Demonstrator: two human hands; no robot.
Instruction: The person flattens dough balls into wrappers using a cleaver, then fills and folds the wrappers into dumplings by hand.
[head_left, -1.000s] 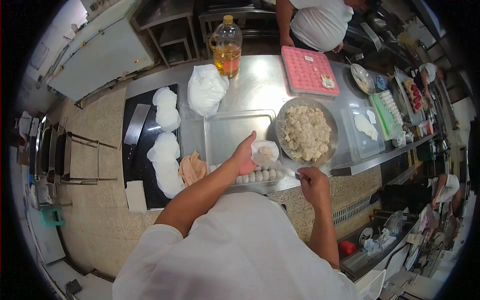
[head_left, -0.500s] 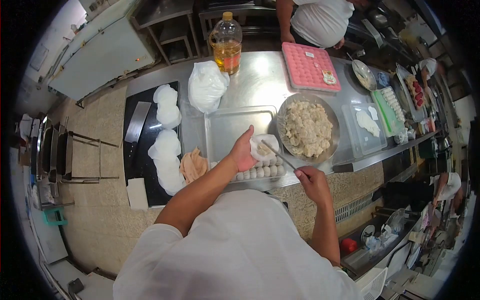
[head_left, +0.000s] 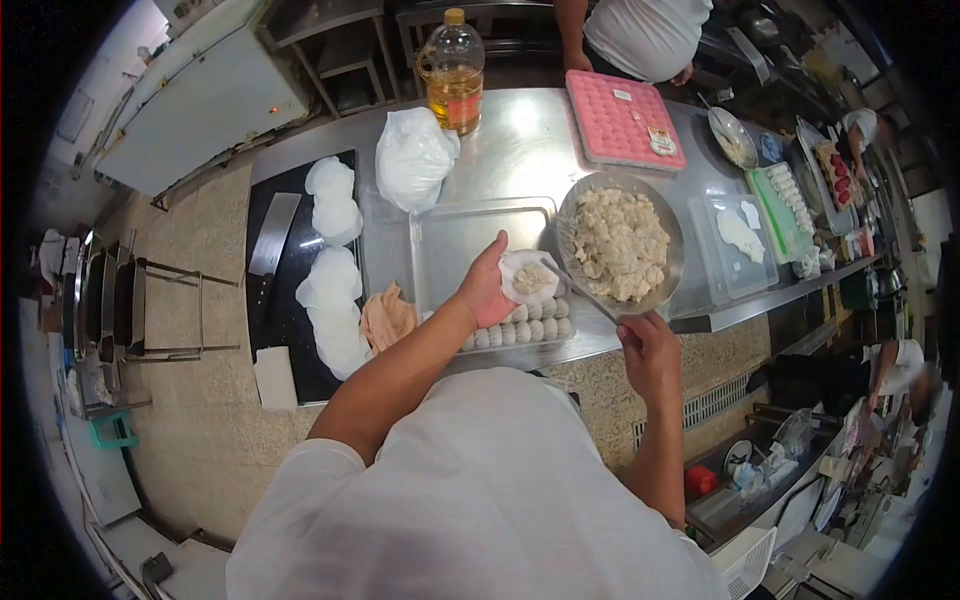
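My left hand [head_left: 485, 287], thumb raised, holds a round white dumpling wrapper [head_left: 511, 266] on its fingers. A lump of pale filling [head_left: 531, 279] sits in the middle of the wrapper. My right hand [head_left: 650, 352] is closed on the end of a thin filling stick [head_left: 600, 303], whose far end lies between the wrapper and the bowl. Right of the wrapper stands a metal bowl [head_left: 673, 262] heaped with the same chunky filling [head_left: 622, 243]. Beneath my left hand, a clear tray [head_left: 420, 235] has rows of shaped dumplings [head_left: 520, 331] along its near side.
Stacked wrappers [head_left: 333, 290] and a cleaver [head_left: 272, 240] lie on a black board [head_left: 290, 330] at left, near a tan cloth [head_left: 385, 318]. Behind are a white plastic bag [head_left: 412, 160], an oil bottle [head_left: 456, 85] and a pink tray [head_left: 625, 125]. A person [head_left: 645, 35] stands across the table.
My right hand and the stick have moved right, away from the wrapper toward the bowl. The filling on the wrapper now shows uncovered. My left hand stays nearly in place.
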